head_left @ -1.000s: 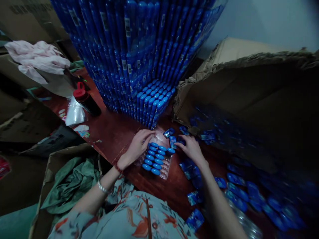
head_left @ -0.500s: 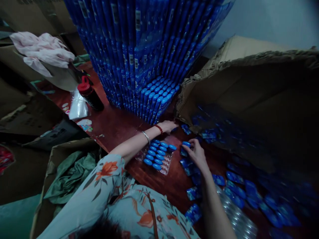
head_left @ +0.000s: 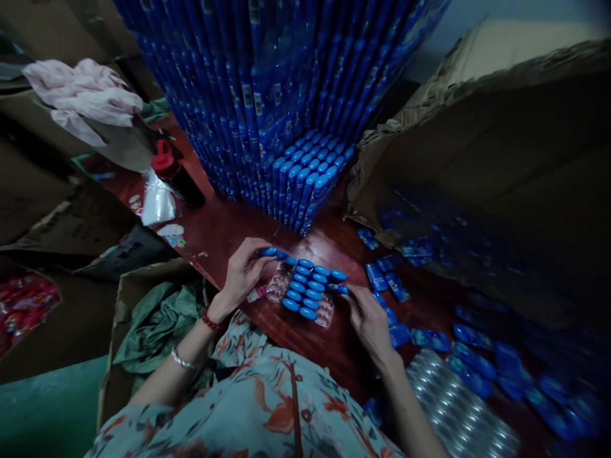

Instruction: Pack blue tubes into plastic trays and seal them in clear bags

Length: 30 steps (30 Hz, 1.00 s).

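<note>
A clear plastic blister tray point(head_left: 324, 312) lies on the table in front of me, with rows of small blue packs point(head_left: 300, 287) standing on edge in it. My left hand point(head_left: 244, 270) is at the tray's far left corner, fingers closed on a small blue pack point(head_left: 268, 251). On the right side, my right hand point(head_left: 370, 318) pinches another blue pack point(head_left: 338, 289) against the tray's right edge. Whether either pack sits in its slot I cannot tell.
A tall wall of filled blue trays point(head_left: 229, 127) stands behind. Loose blue packs point(head_left: 398, 286) spill from a big cardboard box point(head_left: 477, 140) at right. Stacked blister trays point(head_left: 458, 407) lie near my right arm. A red-capped bottle point(head_left: 176, 178) and an open box with green cloth point(head_left: 157, 331) are left.
My left hand has come back from the loose packs by the box to the tray's left side. My right hand has moved left and down with a pack, to the tray's edge.
</note>
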Available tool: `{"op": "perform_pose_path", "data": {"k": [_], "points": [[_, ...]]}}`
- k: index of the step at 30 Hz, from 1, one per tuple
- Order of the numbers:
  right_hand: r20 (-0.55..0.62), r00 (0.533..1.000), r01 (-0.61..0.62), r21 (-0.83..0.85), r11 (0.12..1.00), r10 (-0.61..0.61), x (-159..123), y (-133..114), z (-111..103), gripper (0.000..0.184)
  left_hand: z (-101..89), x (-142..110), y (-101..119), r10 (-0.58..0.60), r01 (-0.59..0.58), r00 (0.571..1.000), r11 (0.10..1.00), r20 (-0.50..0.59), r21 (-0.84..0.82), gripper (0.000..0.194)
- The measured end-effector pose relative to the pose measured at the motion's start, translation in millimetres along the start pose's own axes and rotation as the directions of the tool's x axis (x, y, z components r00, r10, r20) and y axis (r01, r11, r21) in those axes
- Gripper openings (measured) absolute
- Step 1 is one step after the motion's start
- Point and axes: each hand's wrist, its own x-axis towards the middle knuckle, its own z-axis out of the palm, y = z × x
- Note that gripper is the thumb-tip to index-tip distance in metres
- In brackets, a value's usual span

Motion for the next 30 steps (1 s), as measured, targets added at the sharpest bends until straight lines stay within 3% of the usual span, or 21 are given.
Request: {"op": "perform_pose_path", "data": {"k": [4, 7, 12, 16, 20, 23, 26, 30], "points": [[0.190, 0.975, 0.163, -0.252, 0.954, -0.116, 10, 1, -12, 0.025, 0.6, -32, -22, 0.028, -0.033, 0.996, 0.998, 0.083, 0.049, 0.012], [0.306, 0.939, 0.270, -0.372, 0.888, -0.158, 17, -2, -18, 0.023, 11.3, -37, -33, 0.064, -0.079, 0.989, 0.991, 0.136, 0.105, 0.014], [0.446, 0.872, 0.399, -0.414, 0.818, -0.200, 31, -14, -22, 0.033, 20.2, -24, -41, 0.118, -0.159, 0.964, 0.974, 0.239, 0.159, 0.020], [0.538, 0.825, 0.448, -0.432, 0.783, -0.174, 45, -31, -21, 0.037, 17.0, -16, -42, 0.174, -0.236, 0.925, 0.960, 0.338, 0.152, 0.022], [0.600, 0.787, 0.454, -0.410, 0.791, -0.141, 55, -42, -18, 0.039, 13.7, -18, -41, 0.157, -0.256, 0.895, 0.947, 0.418, 0.193, 0.024], [0.584, 0.800, 0.439, -0.414, 0.798, -0.138, 56, -43, -16, 0.036, 12.5, -21, -40, 0.138, -0.282, 0.862, 0.930, 0.487, 0.234, 0.026], [0.501, 0.850, 0.400, -0.418, 0.816, -0.160, 46, -37, -15, 0.025, 12.8, -20, -41, 0.148, -0.327, 0.829, 0.911, 0.539, 0.252, 0.030], [0.185, 0.978, 0.157, -0.358, 0.920, -0.095, 24, -12, -13, 0.029, 12.9, -9, -40, 0.149, -0.368, 0.769, 0.898, 0.622, 0.241, 0.031]]}}
